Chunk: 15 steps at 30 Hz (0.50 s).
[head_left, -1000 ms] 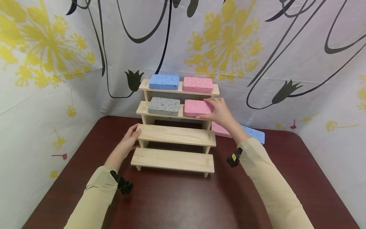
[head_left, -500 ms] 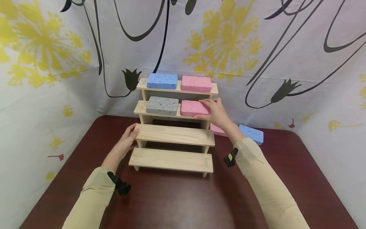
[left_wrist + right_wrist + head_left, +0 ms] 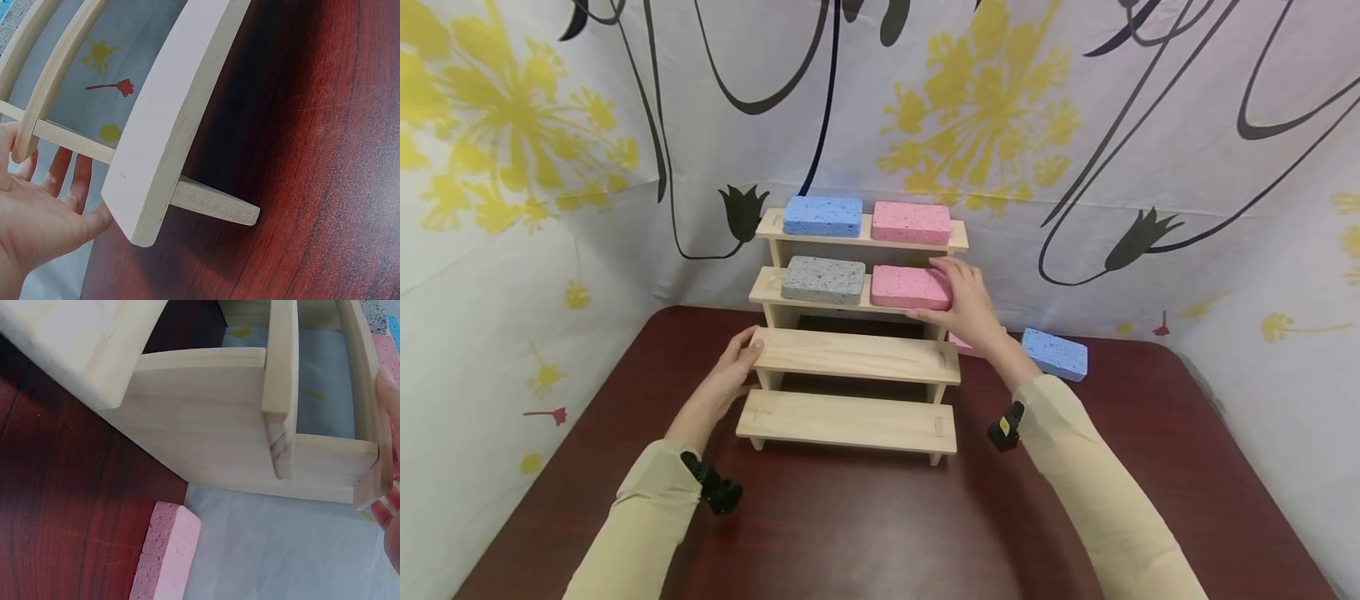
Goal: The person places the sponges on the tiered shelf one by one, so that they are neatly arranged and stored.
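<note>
A wooden stepped stand rises in several tiers on the dark red table. On its second tier from the top, a pink sponge lies flat beside a grey sponge, a narrow gap between them. My right hand holds the pink sponge's right end, fingers behind and thumb at the front by the shelf edge. With my left hand I grip the left end of the tier below. The left wrist view shows that hand around the stand's end, fingers spread beneath. Only part of the right hand enters the right wrist view.
On the top tier sit a blue sponge and another pink sponge. Behind my right forearm, one more pink sponge and a blue sponge lie on the table. Patterned cloth hangs behind and at both sides.
The pink sponge on the second tier has slid slightly left toward the grey one, my right hand moving with it. My left hand keeps its place on the stand. The head view has shifted a little.
</note>
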### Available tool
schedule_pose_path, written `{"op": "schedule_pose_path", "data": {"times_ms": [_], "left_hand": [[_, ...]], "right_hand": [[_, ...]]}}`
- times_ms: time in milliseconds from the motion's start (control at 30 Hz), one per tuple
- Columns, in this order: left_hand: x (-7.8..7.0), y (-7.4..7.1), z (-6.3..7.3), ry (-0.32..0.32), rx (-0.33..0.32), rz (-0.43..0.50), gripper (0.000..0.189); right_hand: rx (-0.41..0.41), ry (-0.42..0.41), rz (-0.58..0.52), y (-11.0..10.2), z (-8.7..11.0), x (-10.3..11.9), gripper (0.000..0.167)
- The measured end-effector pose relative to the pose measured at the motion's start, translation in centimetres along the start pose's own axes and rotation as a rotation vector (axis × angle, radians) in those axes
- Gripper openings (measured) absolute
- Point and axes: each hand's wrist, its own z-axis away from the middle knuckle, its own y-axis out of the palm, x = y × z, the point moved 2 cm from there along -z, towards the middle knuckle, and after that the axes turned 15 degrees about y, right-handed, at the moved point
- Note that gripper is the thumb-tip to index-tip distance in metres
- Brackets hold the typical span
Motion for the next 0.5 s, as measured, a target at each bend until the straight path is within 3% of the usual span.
{"op": "schedule_pose_path", "data": {"times_ms": [233, 500], "left_hand": [[0.1, 0.0, -0.1, 0.005, -0.004, 0.002, 0.064], [0.0, 0.0, 0.0, 0.004, -0.002, 0.001, 0.064]], "right_hand": [[-0.049, -0.021, -0.04, -0.4, 0.9, -1.4, 0.082], [-0.034, -0.005, -0.091, -0.6, 1.3, -2.8, 0.082]]}}
